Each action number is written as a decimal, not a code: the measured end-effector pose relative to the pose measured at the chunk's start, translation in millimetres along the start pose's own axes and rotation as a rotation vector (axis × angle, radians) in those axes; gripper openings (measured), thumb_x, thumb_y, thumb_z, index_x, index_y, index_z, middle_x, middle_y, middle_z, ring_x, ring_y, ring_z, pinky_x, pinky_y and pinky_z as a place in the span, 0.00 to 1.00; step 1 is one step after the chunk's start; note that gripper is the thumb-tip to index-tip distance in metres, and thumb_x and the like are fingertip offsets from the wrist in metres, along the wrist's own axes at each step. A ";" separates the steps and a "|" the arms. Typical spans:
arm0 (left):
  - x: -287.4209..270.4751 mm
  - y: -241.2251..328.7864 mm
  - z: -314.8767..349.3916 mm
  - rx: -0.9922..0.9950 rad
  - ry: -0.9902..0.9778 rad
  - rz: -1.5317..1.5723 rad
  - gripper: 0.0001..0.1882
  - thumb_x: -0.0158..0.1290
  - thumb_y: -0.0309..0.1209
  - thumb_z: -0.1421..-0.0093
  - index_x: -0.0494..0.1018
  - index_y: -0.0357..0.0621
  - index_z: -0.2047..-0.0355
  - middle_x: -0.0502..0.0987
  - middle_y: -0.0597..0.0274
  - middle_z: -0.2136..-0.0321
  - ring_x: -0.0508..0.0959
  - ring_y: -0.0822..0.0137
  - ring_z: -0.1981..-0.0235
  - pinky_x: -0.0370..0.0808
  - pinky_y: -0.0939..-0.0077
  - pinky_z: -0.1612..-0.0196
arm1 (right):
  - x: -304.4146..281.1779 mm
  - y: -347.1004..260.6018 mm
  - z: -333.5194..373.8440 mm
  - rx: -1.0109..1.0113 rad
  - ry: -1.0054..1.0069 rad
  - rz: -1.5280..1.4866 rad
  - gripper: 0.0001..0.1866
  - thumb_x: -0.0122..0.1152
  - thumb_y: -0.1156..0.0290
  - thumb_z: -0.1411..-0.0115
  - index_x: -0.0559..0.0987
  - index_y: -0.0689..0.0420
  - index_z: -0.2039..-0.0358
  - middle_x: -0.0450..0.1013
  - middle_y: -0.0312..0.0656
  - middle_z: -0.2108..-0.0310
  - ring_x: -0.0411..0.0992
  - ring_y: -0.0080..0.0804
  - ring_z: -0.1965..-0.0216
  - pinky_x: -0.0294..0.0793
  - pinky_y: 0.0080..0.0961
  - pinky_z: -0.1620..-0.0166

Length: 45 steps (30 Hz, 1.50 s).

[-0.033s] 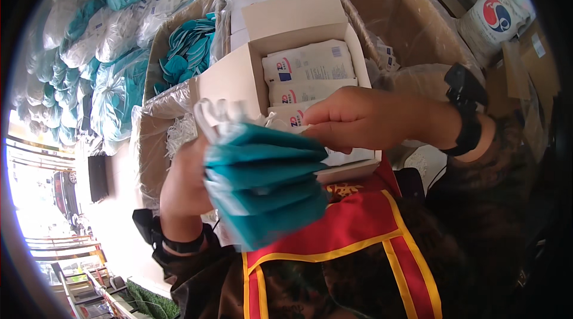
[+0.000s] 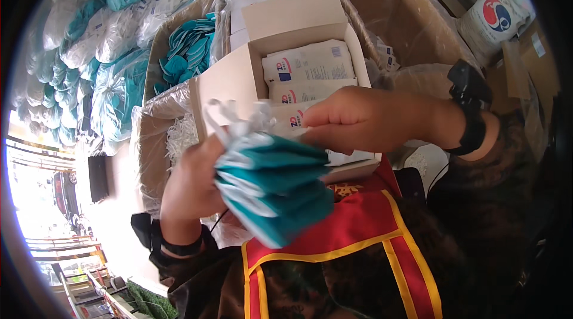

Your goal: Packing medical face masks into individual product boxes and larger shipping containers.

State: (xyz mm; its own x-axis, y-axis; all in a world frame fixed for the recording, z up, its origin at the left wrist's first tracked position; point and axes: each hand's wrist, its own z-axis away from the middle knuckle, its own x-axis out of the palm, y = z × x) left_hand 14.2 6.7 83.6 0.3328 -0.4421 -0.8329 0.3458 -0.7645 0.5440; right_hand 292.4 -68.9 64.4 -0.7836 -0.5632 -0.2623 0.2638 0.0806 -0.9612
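Observation:
A fanned bundle of teal face masks [image 2: 274, 190] with white edges and white loops [image 2: 239, 116] hangs in front of my red apron, a little blurred. My left hand [image 2: 200, 176] is closed around its left side, the fingertips partly behind it. At the bundle's upper right corner, my right hand [image 2: 352, 119] is curled closed, with its fingertips pinching the white loops there; their grip is partly hidden. Just behind both hands stands an open carton [image 2: 313, 11] holding several white printed packets [image 2: 310, 62]. My right wrist passes over the carton's right wall.
Teal pieces fill a plastic-lined box [image 2: 190, 50] at the far left, and white stringy loops [image 2: 182, 134] lie in a nearer one. A lined brown box [image 2: 394, 8] stands far right, near a white sack [image 2: 495, 17]. Bagged teal and white goods [image 2: 119, 26] pile up at the upper left.
The bundle of face masks has shifted right and slightly down, tilting more, and my left hand has moved right with it. My right hand has barely moved.

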 end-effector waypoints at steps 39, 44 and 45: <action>25.9 -77.7 -8.1 0.348 0.738 1.710 0.22 0.45 0.36 0.30 0.67 0.31 0.44 0.73 0.42 0.46 0.76 0.52 0.46 0.73 0.59 0.42 | 10.6 31.8 -7.4 -0.043 0.193 -0.825 0.15 0.52 0.61 0.35 0.74 0.61 0.70 0.69 0.39 0.81 0.60 0.17 0.86 0.54 0.13 0.85; 44.9 -69.2 -20.6 0.538 0.629 1.957 0.34 0.47 0.45 0.33 0.55 0.37 0.34 0.62 0.38 0.38 0.69 0.42 0.41 0.73 0.33 0.50 | 18.0 34.4 -41.0 -0.002 0.229 -0.836 0.10 0.53 0.67 0.36 0.77 0.62 0.64 0.72 0.38 0.76 0.62 0.16 0.84 0.55 0.12 0.84; 43.0 -63.1 -25.9 0.571 0.566 1.945 0.34 0.47 0.46 0.33 0.56 0.37 0.35 0.62 0.38 0.38 0.69 0.43 0.41 0.74 0.33 0.52 | 20.4 38.3 -47.6 -0.002 0.211 -0.799 0.12 0.54 0.64 0.35 0.78 0.61 0.62 0.72 0.36 0.75 0.62 0.15 0.83 0.54 0.12 0.84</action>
State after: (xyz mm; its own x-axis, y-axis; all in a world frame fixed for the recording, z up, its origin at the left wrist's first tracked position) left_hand 29.4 48.1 16.0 0.0517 -0.5853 0.8091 -0.9003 0.3233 0.2915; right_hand 259.7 -38.2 18.1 -0.8239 -0.2849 0.4899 -0.4183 -0.2774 -0.8649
